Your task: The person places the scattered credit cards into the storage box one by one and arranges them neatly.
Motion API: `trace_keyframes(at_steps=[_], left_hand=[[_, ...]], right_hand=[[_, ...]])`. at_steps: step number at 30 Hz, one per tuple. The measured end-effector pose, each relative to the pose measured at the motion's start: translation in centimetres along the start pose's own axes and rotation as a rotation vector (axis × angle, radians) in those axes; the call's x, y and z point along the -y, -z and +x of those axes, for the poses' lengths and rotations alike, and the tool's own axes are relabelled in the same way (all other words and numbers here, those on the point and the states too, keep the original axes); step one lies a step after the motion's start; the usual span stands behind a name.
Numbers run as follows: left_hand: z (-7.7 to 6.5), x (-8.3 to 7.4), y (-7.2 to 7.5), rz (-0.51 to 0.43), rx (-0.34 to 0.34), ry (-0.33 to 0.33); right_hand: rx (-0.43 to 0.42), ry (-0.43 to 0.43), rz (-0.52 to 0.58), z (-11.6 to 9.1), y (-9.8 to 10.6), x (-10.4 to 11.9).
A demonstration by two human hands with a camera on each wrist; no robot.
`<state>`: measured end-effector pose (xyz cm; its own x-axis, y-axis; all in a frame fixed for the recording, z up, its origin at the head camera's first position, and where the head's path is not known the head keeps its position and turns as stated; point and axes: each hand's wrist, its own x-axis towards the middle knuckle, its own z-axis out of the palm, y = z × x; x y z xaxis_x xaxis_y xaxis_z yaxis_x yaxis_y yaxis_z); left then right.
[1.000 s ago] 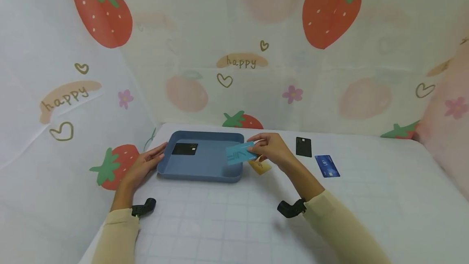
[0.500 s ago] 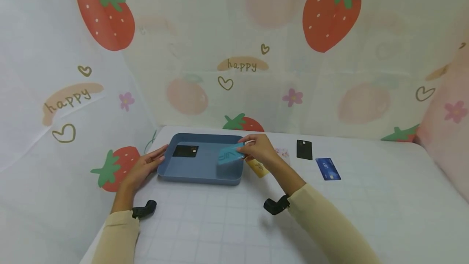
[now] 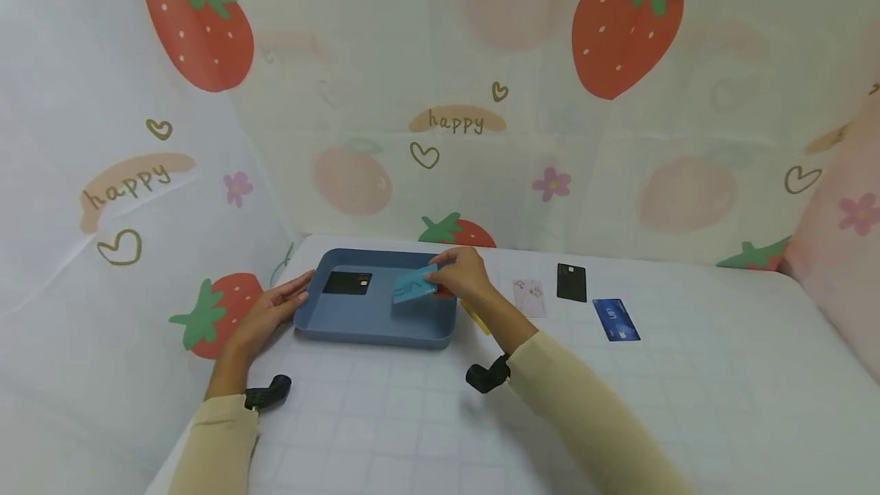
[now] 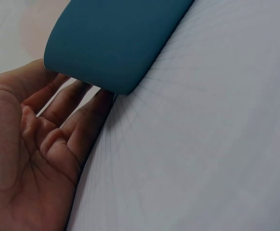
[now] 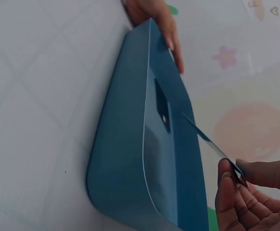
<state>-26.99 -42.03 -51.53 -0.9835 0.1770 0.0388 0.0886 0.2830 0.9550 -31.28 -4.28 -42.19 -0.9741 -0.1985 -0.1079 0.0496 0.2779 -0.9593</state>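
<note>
A light blue card (image 3: 414, 286) is pinched between the thumb and fingers of my right hand (image 3: 462, 275), held tilted over the right half of a blue tray (image 3: 374, 339). In the right wrist view the card (image 5: 216, 148) shows nearly edge-on above the tray. Inside the tray, towards its left end, lies a black card (image 3: 347, 283). My left hand (image 3: 270, 315) rests against the tray's left end; in the left wrist view its extended fingers (image 4: 65, 101) reach behind the tray wall (image 4: 106, 48).
Right of the tray lie a yellow card (image 3: 476, 318) partly hidden by my right forearm, a pale patterned card (image 3: 529, 298), another black card (image 3: 571, 283) and a dark blue card (image 3: 616, 319). A strawberry-printed sheet (image 3: 522, 136) hangs behind the white table (image 3: 385, 411).
My right hand has carried the light blue card leftward, further over the tray. The pale patterned card has come into view from behind it. My left hand has stayed at the tray's end.
</note>
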Motion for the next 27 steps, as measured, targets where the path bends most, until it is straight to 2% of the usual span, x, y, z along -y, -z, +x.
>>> trace_keyframes(at_steps=[6, 10, 16, 27], left_hand=[[-0.5, -0.4, 0.3, 0.016, -0.011, 0.005], [-0.5, -0.4, 0.2, 0.017, -0.011, 0.012], [-0.6, -0.6, 0.3, 0.011, -0.012, 0.012], [-0.7, -0.8, 0.1, -0.039, -0.005, 0.032]], right_hand=[[-0.008, -0.023, -0.007, 0.6, -1.7, 0.1], [-0.045, -0.069, -0.006, 1.1, -2.4, -0.1], [-0.086, -0.09, 0.023, 2.0, -3.4, -0.8], [-0.14, -0.123, -0.005, 2.6, -4.3, -1.4]])
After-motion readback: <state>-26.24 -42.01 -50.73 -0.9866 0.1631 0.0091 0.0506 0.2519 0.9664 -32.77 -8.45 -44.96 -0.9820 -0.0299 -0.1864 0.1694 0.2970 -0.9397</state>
